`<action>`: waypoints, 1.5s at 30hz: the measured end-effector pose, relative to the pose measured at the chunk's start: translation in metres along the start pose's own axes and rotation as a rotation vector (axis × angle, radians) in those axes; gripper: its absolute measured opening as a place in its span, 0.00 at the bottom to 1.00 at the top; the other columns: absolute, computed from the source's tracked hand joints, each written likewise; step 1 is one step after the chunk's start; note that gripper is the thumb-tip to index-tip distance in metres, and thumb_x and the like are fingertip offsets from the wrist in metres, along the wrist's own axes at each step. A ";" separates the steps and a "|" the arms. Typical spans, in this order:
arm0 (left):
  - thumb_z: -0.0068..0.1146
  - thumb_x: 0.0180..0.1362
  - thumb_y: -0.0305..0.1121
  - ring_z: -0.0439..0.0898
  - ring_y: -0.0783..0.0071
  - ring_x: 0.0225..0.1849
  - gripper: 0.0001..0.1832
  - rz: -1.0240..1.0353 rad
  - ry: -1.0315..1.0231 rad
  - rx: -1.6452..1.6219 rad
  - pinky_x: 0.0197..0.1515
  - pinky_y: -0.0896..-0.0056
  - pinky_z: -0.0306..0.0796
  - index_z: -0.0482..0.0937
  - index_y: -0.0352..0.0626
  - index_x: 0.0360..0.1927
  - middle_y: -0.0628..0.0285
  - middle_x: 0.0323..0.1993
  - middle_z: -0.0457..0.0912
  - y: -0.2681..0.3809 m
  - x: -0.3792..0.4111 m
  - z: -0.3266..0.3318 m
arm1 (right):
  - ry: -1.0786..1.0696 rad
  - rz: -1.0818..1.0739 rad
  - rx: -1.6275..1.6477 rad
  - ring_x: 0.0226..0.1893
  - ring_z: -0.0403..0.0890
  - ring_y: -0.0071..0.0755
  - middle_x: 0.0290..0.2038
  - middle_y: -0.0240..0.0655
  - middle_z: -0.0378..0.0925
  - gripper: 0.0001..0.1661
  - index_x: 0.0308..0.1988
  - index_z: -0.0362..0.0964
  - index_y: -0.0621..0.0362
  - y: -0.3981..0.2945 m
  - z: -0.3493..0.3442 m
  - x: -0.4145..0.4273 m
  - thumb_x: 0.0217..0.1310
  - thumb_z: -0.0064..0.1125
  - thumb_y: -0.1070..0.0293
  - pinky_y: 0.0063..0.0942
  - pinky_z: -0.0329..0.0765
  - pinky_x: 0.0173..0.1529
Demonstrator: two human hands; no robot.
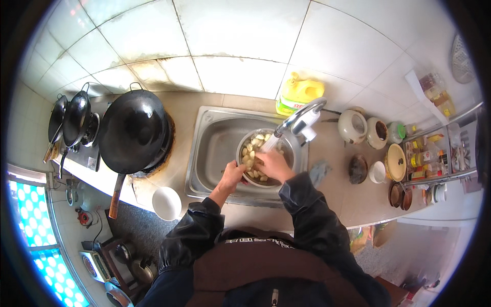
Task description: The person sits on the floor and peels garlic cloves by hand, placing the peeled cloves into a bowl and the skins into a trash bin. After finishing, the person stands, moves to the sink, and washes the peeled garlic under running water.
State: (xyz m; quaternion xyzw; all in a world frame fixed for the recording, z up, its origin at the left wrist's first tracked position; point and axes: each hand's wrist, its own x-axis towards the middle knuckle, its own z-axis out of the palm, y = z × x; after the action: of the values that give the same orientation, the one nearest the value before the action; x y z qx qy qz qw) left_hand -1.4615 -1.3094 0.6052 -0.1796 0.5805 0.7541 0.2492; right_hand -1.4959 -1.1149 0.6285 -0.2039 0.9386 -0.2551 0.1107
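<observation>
A round metal bowl point(264, 185) sits in the right part of a stainless steel sink point(215, 153). In it are water and many pale pieces that look like garlic cloves point(248, 150). My left hand point(233, 175) grips the bowl's lower left rim, thumb on the inside. Over the right rim reaches my right hand point(275, 165), its fingers down among the cloves; the fingertips are hidden. Water point(269, 144) streams from the spout of a chrome and white faucet point(303, 119) into the bowl, just above my right hand.
Left of the sink stand a black wok point(132, 130) on a stove and a white bowl point(167, 203) near the counter edge. Behind the faucet is a yellow jug point(301, 92). Ceramic pots point(352, 126), a grey cloth point(320, 172) and a bottle rack point(427, 155) are to the right.
</observation>
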 end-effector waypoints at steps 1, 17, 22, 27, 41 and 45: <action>0.49 0.56 0.24 0.78 0.68 0.17 0.09 0.008 0.010 -0.017 0.18 0.70 0.73 0.76 0.31 0.38 0.55 0.25 0.81 0.000 0.000 -0.001 | 0.073 -0.029 0.061 0.50 0.77 0.56 0.45 0.49 0.79 0.22 0.51 0.78 0.51 0.003 -0.002 -0.002 0.55 0.64 0.62 0.45 0.75 0.51; 0.48 0.56 0.24 0.78 0.68 0.17 0.08 0.045 0.095 -0.084 0.18 0.70 0.72 0.75 0.33 0.38 0.55 0.24 0.80 0.008 0.000 -0.005 | 1.000 0.495 1.254 0.42 0.82 0.33 0.44 0.38 0.80 0.09 0.43 0.75 0.62 0.084 -0.026 -0.034 0.63 0.51 0.77 0.30 0.81 0.46; 0.48 0.56 0.24 0.77 0.69 0.16 0.09 0.072 0.073 -0.083 0.18 0.71 0.72 0.76 0.33 0.38 0.55 0.26 0.82 0.008 -0.002 -0.009 | 0.857 0.648 1.233 0.35 0.78 0.28 0.39 0.34 0.76 0.10 0.44 0.72 0.59 0.143 -0.002 -0.032 0.62 0.54 0.71 0.29 0.80 0.44; 0.48 0.56 0.25 0.77 0.69 0.16 0.08 0.067 0.105 -0.077 0.17 0.71 0.71 0.76 0.32 0.38 0.56 0.24 0.81 0.003 -0.011 -0.013 | 0.535 0.700 1.472 0.33 0.78 0.24 0.35 0.32 0.79 0.09 0.41 0.73 0.59 0.152 -0.021 -0.029 0.64 0.54 0.66 0.27 0.79 0.41; 0.48 0.56 0.25 0.77 0.69 0.16 0.08 0.061 0.081 -0.060 0.16 0.71 0.71 0.75 0.33 0.38 0.57 0.24 0.80 -0.002 -0.024 -0.004 | 0.088 0.001 0.006 0.54 0.76 0.56 0.53 0.48 0.73 0.41 0.62 0.66 0.49 -0.029 0.001 -0.007 0.50 0.71 0.54 0.45 0.78 0.50; 0.49 0.56 0.24 0.77 0.70 0.16 0.09 0.068 0.067 -0.052 0.16 0.71 0.71 0.75 0.33 0.39 0.57 0.24 0.80 0.003 -0.033 -0.003 | 0.214 -0.182 0.083 0.53 0.77 0.54 0.55 0.44 0.74 0.29 0.55 0.74 0.52 -0.036 -0.014 -0.023 0.51 0.68 0.63 0.43 0.77 0.52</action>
State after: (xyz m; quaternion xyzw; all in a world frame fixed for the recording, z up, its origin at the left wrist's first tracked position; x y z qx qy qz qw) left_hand -1.4367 -1.3181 0.6258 -0.1915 0.5746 0.7704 0.1991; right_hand -1.4678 -1.1266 0.6611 -0.2551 0.9113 -0.3231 -0.0050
